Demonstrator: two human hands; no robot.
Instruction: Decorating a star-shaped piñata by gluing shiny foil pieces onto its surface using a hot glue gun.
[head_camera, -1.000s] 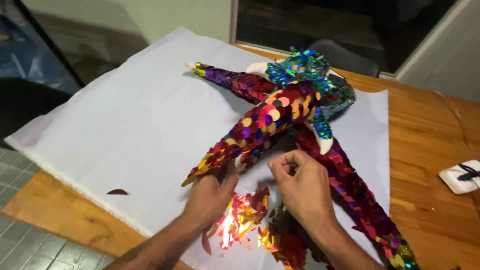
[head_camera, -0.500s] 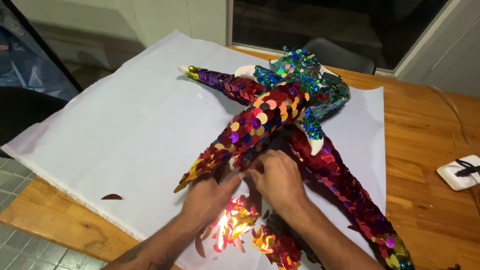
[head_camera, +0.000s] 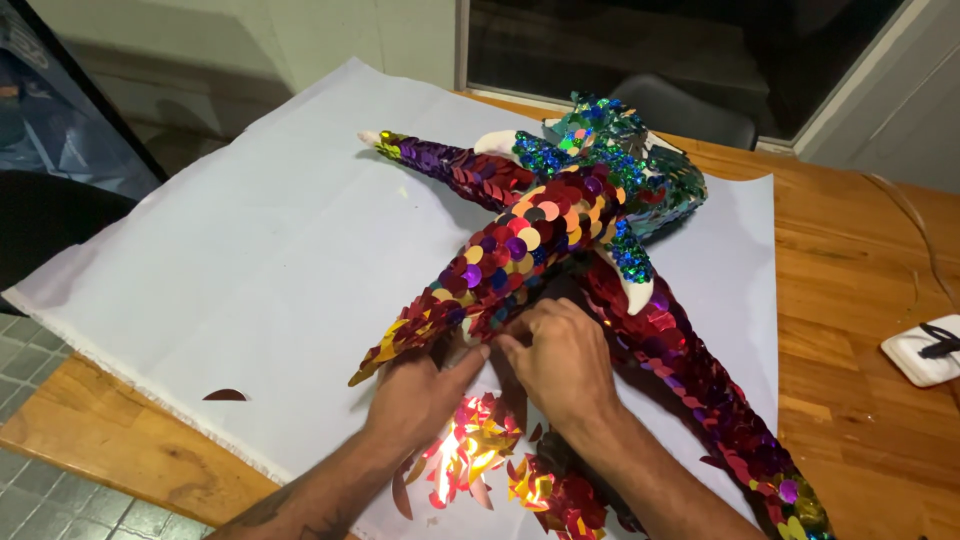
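A large sequined figure (head_camera: 540, 235) with long tapering limbs lies on a white sheet (head_camera: 250, 260). Its limbs are covered in red, gold and purple discs, its top in green and blue ones. My left hand (head_camera: 425, 385) and my right hand (head_camera: 560, 355) sit side by side at the lower edge of the limb that points down-left. Their fingertips meet under that edge and press on the sequins. What the fingertips pinch is hidden. A heap of loose shiny red and gold sequins (head_camera: 480, 455) lies between my forearms.
The sheet covers most of a wooden table (head_camera: 860, 300). A white block with a black strap (head_camera: 925, 348) rests at the right edge. One dark red sequin (head_camera: 224, 395) lies alone near the sheet's front edge. A dark window is behind the table.
Both hands have slid up and closer together, from the loose sequin heap to the edge of the limb. The figure has stayed in place.
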